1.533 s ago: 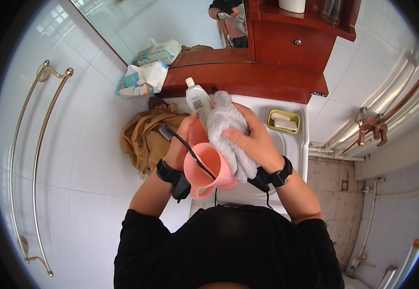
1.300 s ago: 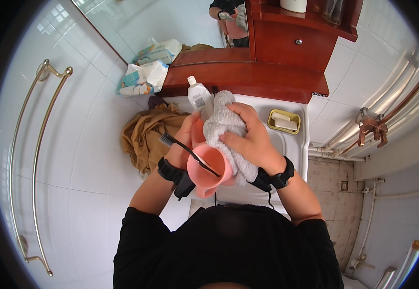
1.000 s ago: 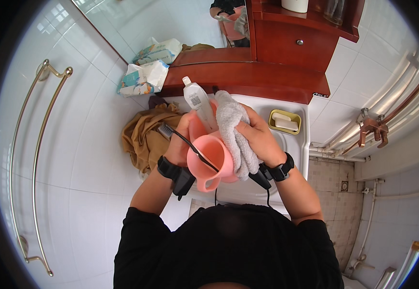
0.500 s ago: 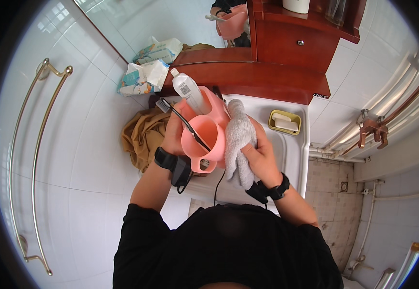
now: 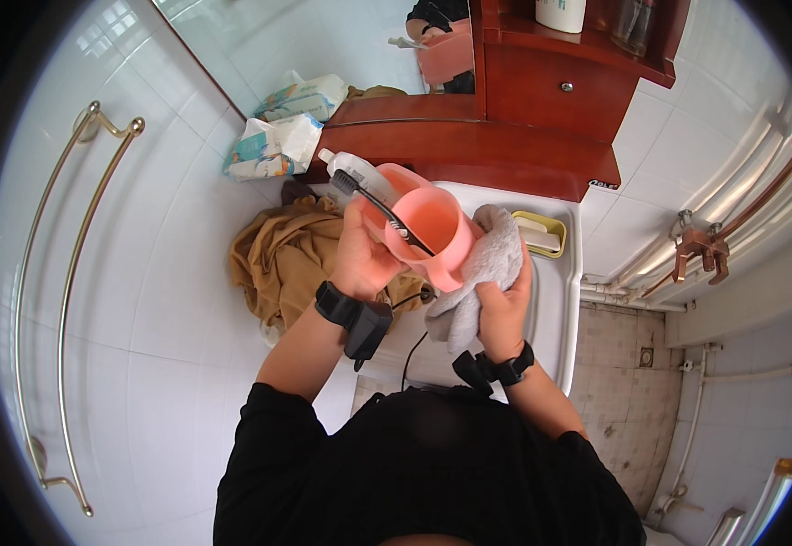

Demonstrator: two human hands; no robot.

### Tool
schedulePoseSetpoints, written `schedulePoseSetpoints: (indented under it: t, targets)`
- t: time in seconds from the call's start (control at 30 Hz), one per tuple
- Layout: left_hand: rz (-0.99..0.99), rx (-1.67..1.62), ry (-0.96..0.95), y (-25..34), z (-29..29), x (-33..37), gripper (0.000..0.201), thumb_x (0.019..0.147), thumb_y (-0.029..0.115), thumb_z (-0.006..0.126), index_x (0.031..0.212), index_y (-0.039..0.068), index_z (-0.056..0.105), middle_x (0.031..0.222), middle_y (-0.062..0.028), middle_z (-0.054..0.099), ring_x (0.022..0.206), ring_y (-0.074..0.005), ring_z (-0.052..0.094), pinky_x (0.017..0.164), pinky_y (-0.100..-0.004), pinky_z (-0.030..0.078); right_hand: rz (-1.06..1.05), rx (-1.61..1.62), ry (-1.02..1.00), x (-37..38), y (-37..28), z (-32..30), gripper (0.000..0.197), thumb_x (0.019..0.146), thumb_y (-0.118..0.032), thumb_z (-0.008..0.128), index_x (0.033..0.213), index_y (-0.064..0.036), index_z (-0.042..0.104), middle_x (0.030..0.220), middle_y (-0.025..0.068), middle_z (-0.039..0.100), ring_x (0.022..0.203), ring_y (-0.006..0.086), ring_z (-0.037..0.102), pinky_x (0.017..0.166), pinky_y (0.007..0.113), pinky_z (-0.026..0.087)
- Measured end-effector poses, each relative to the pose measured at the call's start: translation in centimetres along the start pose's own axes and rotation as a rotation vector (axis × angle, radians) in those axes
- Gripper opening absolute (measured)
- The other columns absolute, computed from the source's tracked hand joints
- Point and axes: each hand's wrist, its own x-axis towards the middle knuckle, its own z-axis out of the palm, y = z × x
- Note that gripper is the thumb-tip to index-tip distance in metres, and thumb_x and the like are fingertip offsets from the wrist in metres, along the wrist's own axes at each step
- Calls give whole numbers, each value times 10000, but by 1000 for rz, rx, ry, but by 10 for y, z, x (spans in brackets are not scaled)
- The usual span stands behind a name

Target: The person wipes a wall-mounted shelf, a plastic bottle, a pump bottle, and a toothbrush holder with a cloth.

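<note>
My left hand (image 5: pixel 360 259) grips the left side of a pink plastic container (image 5: pixel 403 178). A pink handled cup (image 5: pixel 434 218) sits against the container's near side; I cannot tell whether they are joined. Out of the cup leans a black toothbrush (image 5: pixel 380 207), its bristles toward the upper left. A clear bottle with a white cap (image 5: pixel 358 166) tilts left in the container. On the other side my right hand (image 5: pixel 505 314) is closed around a grey cloth (image 5: pixel 494 250), which presses against the pink pieces. Both wrists wear black straps with small boxes.
Below my hands is a white sink (image 5: pixel 546 309), with a yellow soap dish (image 5: pixel 555 223) at its far right. Brown cloth (image 5: pixel 287 255) lies bunched at the left. Wipes packs (image 5: pixel 273 146) rest by the red wooden shelf (image 5: pixel 469 155). A metal towel rail (image 5: pixel 59 300) runs along the left wall.
The container and cup have shifted right and tipped to the left, with the bottle leaning further over. My right hand and the grey cloth have moved right and around the cup's side.
</note>
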Motion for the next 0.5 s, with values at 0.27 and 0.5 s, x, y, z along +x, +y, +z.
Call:
schedulePoseSetpoints:
  t: [0.27,0.5]
  targets:
    - [-101,191,230,4,19,-26,707,850,614,501,1345,133,350,1282,-187,417,1202,-357,414,1013,-578,322,225,195,57,28,-5,-29,456,794,-20,484,1248,0,455,1130,118,565,987,201,577,863,328,486]
    - [-203,90,223,22,0,-35,790,826,636,516,1355,86,310,1325,-227,345,1221,-381,377,1014,-591,311,491,271,-129,68,-25,-56,336,839,-101,506,1162,-10,500,1060,110,605,914,193,617,815,316,518]
